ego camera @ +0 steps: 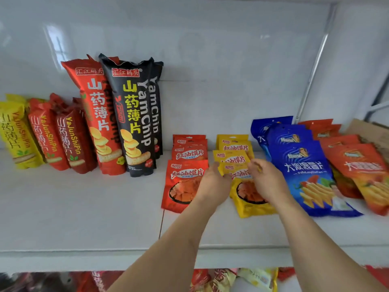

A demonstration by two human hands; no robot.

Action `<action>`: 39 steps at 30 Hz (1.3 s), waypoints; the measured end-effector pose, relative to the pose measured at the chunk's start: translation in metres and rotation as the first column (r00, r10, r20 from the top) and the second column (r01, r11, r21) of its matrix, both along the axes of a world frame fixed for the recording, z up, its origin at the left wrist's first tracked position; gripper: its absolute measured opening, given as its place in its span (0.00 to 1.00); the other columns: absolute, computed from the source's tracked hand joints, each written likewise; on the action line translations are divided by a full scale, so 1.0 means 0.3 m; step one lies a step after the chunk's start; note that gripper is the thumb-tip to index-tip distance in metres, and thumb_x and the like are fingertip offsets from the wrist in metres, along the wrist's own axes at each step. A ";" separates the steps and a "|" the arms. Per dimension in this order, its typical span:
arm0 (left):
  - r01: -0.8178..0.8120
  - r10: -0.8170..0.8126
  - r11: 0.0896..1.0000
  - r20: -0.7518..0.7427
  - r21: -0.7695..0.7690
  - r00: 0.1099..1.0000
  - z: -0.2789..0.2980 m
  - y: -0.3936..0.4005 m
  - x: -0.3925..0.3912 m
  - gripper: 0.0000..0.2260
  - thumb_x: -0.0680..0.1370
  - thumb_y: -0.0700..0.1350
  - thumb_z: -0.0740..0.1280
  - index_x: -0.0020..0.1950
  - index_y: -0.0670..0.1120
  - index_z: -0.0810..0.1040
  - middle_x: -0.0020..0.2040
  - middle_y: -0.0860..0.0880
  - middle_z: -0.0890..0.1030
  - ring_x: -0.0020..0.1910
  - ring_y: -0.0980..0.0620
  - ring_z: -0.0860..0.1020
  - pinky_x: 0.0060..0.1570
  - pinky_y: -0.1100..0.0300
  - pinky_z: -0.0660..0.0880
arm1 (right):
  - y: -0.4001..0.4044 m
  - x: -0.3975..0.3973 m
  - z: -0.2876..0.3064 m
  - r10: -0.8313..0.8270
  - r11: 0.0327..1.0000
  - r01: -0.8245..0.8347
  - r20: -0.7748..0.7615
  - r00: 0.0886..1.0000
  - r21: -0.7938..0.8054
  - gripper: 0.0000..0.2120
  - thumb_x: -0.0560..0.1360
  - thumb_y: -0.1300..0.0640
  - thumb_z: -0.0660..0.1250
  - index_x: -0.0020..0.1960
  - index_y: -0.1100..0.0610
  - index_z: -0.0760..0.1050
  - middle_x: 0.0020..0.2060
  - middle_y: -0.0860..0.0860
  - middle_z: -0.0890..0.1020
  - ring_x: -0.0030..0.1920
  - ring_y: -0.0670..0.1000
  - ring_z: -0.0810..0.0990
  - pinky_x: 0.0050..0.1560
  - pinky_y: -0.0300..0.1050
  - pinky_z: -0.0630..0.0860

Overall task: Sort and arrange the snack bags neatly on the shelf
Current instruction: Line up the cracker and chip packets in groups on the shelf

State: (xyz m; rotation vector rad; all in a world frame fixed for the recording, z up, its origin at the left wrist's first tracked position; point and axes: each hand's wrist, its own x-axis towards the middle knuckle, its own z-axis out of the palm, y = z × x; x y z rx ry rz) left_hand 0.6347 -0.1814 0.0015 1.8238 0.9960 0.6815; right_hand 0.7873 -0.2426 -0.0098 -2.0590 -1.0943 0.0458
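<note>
A row of small yellow snack bags (248,203) lies overlapped on the white shelf (84,207), right of centre. My left hand (214,184) grips the front yellow bag at its top left corner. My right hand (265,180) holds the same bag at its top right edge. Just left lies a row of small red snack bags (181,186). Blue bags (303,171) and orange-red bags (362,171) lie overlapped further right. Tall red yam chip bags (101,116) and black yam chip bags (134,119) stand at the back left.
Shorter yellow bags (16,133) and red bags (59,135) lean at the far left. A cardboard box (370,131) sits at the back right. More snack bags (231,279) show on the shelf below. The shelf's front left is bare.
</note>
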 end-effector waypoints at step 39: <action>-0.167 0.185 0.978 -0.149 0.124 0.972 -0.106 0.017 0.298 0.20 0.83 0.47 0.61 0.75 0.47 0.69 0.72 0.43 0.72 0.63 0.42 0.77 0.59 0.51 0.77 | -0.164 0.064 -0.146 0.132 0.965 -0.102 0.112 0.985 -0.241 0.24 0.84 0.42 0.50 0.75 0.53 0.61 0.76 0.53 0.62 0.76 0.54 0.58 0.73 0.56 0.59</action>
